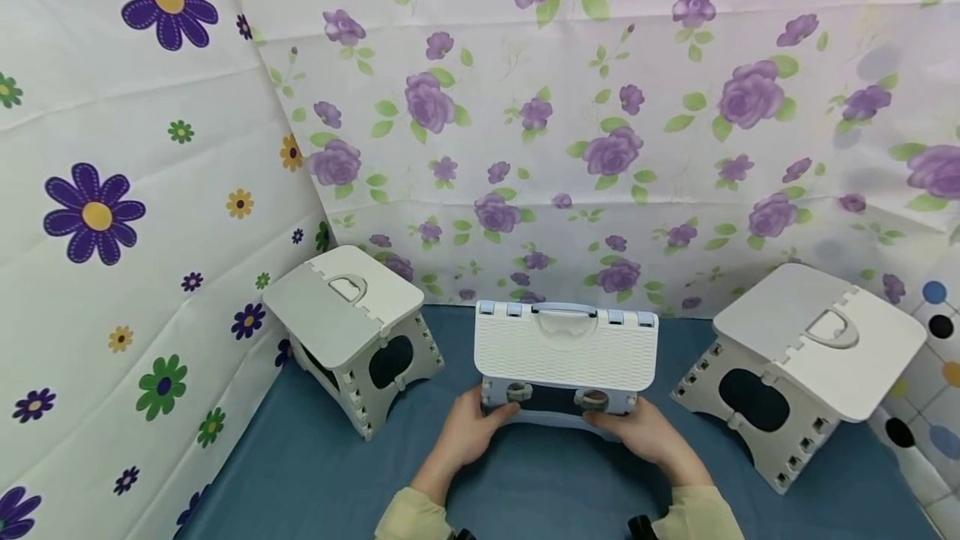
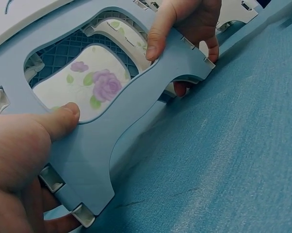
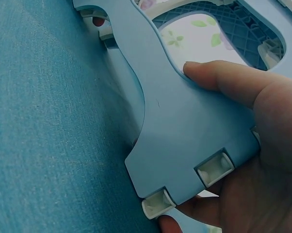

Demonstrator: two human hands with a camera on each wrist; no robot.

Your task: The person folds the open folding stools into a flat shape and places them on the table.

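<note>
A folding step stool (image 1: 564, 348) with a white textured top, a pale blue carrying handle (image 1: 564, 307) and pale blue legs is between my hands in the middle of the head view. My left hand (image 1: 471, 432) grips its left side, thumb over the front leg panel (image 2: 90, 162) at the edge of the large cut-out and fingers curled behind. On the right side my right hand (image 1: 647, 433) holds it the same way, its thumb (image 3: 219, 77) at the cut-out's rim. The panel's lower edge is close over the blue cloth. The stool's back is hidden in the head view.
Two more folding stools stand unfolded, a grey-white one (image 1: 322, 319) at the left and another (image 1: 787, 315) at the right. Blue cloth (image 1: 300, 482) covers the table. Flower-printed sheets (image 1: 480, 107) hang behind and at the left.
</note>
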